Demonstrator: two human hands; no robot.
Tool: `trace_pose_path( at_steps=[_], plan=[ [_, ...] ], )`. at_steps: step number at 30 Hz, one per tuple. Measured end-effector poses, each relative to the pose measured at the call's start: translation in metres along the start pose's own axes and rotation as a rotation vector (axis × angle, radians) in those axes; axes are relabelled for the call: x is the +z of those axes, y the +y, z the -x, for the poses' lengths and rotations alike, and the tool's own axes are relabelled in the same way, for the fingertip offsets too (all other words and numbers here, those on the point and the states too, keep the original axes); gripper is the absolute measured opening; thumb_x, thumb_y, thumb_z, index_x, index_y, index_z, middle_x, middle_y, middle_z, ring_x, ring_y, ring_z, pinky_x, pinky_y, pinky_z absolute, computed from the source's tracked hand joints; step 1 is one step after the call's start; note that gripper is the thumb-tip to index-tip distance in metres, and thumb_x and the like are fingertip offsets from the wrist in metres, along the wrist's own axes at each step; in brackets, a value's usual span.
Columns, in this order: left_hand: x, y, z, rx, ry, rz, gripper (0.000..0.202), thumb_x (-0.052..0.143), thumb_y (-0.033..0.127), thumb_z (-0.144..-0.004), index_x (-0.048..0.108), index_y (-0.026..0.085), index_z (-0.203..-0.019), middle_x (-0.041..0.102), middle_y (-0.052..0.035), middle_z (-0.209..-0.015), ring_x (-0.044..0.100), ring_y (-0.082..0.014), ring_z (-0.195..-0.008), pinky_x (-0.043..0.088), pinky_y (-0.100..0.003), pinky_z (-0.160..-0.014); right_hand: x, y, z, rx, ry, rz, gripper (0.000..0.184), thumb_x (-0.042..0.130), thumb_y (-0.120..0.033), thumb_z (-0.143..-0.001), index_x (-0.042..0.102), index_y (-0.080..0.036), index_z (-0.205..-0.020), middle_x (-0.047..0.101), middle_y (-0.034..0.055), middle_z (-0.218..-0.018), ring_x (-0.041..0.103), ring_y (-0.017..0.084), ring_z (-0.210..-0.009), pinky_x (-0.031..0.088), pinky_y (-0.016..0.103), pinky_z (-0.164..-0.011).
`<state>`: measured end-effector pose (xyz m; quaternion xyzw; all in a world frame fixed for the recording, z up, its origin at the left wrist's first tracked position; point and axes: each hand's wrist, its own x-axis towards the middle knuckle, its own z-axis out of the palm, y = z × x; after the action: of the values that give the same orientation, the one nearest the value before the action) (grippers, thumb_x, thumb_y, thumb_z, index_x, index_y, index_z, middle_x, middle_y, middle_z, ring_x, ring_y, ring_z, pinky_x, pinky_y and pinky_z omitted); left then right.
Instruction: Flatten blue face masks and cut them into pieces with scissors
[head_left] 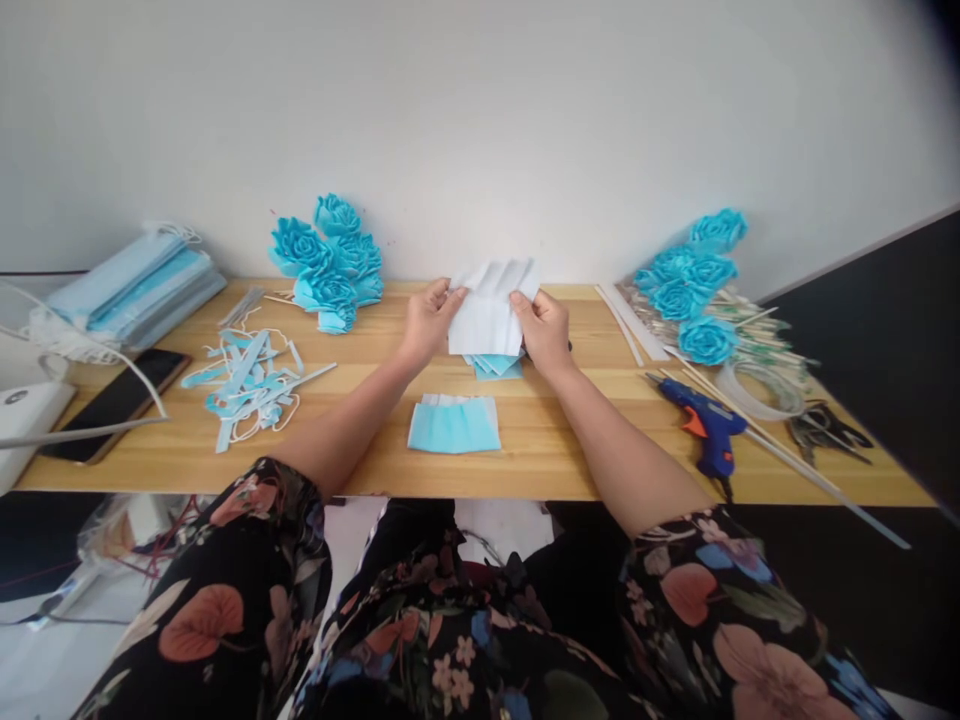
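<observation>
at table centre | left hand (427, 325) and right hand (541, 328) pinching white sheet (489, 310), probably mask fabric | keep edges taut, aligned

Blue pieces (495, 365) half under white sheet (491, 310)

Both forearms extended, left hand (427, 322) and right hand (543, 328) raised, fingers pinched.

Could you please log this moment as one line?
left hand and right hand: hold white pleated mask sheet | beneath: blue pieces | wooden table
</observation>
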<state>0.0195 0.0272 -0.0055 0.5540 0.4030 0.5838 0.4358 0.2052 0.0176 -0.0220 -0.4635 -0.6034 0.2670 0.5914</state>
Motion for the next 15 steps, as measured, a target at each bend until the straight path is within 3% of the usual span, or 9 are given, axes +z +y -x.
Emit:
trace_pose_path(
  at_steps=[2,4,7,9,11,13,14,15],
  plan=[
    [-0.003,0.017,0.003,0.025,-0.145,-0.187,0.023,0.07,0.041,-0.081,0.066,0.019,-0.084,0.052,0.0024,-0.055,0.053,-0.0147,-0.054,0.043,-0.026,-0.057,-0.001,0.005,-0.003,-0.011,0.043,-0.007,0.047,0.057,-0.061,-0.084,0.043,-0.02,-0.066,0.032,-0.0059,-0.059,0.029,0.008,-0.057,0.022,0.025,-0.052],
    [-0.007,0.047,0.021,0.106,-0.225,-0.397,0.028,0.075,0.033,-0.077,0.07,0.02,-0.101,0.059,0.0003,-0.061,0.059,-0.0186,-0.064,0.047,-0.029,-0.067,-0.002,0.009,-0.006,0.004,0.065,-0.003,0.048,0.057,-0.062,-0.084,0.042,-0.021,-0.065,0.032,-0.0058,-0.059,0.029,0.009,-0.058,0.023,0.025,-0.052],
    [-0.013,0.1,0.084,0.215,-0.386,-0.499,0.041,0.073,0.03,-0.079,0.068,0.027,-0.12,0.072,-0.0067,-0.091,0.065,-0.0237,-0.09,0.05,-0.035,-0.084,-0.003,0.011,-0.007,0.028,0.079,0.009,0.049,0.057,-0.062,-0.084,0.04,-0.021,-0.064,0.031,-0.0057,-0.06,0.029,0.009,-0.058,0.022,0.025,-0.052],
    [-0.017,0.118,0.139,0.194,-0.646,-0.477,0.036,0.063,0.033,-0.088,0.067,0.035,-0.123,0.073,-0.007,-0.099,0.067,-0.0224,-0.089,0.05,-0.036,-0.085,-0.003,0.011,-0.006,0.024,0.069,0.005,0.048,0.056,-0.062,-0.084,0.041,-0.021,-0.065,0.031,-0.0058,-0.06,0.028,0.009,-0.058,0.023,0.025,-0.052],
    [-0.017,0.11,0.188,0.102,-1.026,-0.385,0.038,0.053,0.036,-0.095,0.062,0.036,-0.132,0.075,-0.0076,-0.104,0.069,-0.0212,-0.09,0.051,-0.035,-0.084,-0.002,0.008,-0.004,0.008,0.053,0.008,0.047,0.055,-0.062,-0.085,0.041,-0.021,-0.065,0.03,-0.0058,-0.06,0.028,0.009,-0.058,0.023,0.025,-0.053],
    [-0.013,0.077,0.221,-0.031,-1.27,-0.263,0.039,0.044,0.038,-0.099,0.061,0.032,-0.134,0.074,-0.0087,-0.111,0.07,-0.0214,-0.1,0.052,-0.033,-0.087,0.0,0.006,-0.003,-0.007,0.04,0.018,0.048,0.054,-0.061,-0.085,0.038,-0.022,-0.065,0.028,-0.0059,-0.06,0.027,0.009,-0.058,0.023,0.025,-0.054],
    [-0.009,0.056,0.229,-0.1,-1.283,-0.239,0.039,0.042,0.041,-0.1,0.065,0.03,-0.129,0.074,-0.0089,-0.112,0.07,-0.0219,-0.102,0.052,-0.033,-0.088,0.0,0.004,-0.002,-0.011,0.033,0.019,0.048,0.054,-0.061,-0.086,0.037,-0.022,-0.064,0.027,-0.0059,-0.06,0.026,0.009,-0.058,0.023,0.026,-0.054],
    [-0.004,0.036,0.233,-0.172,-1.209,-0.246,0.038,0.044,0.044,-0.098,0.07,0.028,-0.12,0.074,-0.0088,-0.109,0.07,-0.0231,-0.101,0.053,-0.033,-0.086,0.0,0.003,-0.001,-0.014,0.026,0.017,0.047,0.054,-0.06,-0.086,0.037,-0.022,-0.064,0.027,-0.0059,-0.06,0.026,0.009,-0.058,0.023,0.026,-0.055]
  ],
)
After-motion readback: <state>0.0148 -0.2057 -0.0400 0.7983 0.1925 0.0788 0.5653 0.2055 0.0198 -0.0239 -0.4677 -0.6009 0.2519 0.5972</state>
